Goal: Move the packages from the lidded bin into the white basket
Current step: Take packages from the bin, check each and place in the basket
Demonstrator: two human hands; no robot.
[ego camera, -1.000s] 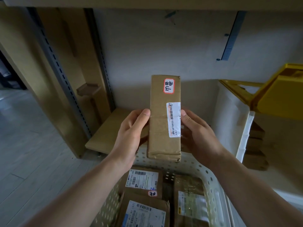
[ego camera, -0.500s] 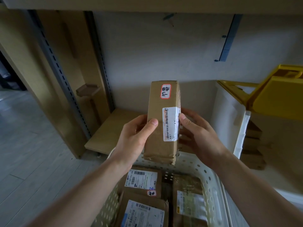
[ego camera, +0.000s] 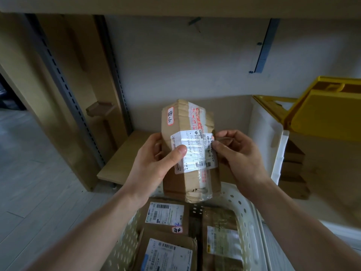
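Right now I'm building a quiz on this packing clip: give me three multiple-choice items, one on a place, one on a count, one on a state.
1. Where is the held package?
A. above the white basket
B. on the floor
C. inside the bin

2. How many packages with labels lie in view in the basket?
A. none
B. three
C. seven

3. How is the bin's yellow lid?
A. shut flat
B. missing
C. raised open

Answers:
1 A: the left hand and right hand grip the package over the basket's far rim.
2 B: two labelled packages lie on the left, one behind the other, and one on the right.
3 C: the lid tilts up above the lidded bin.
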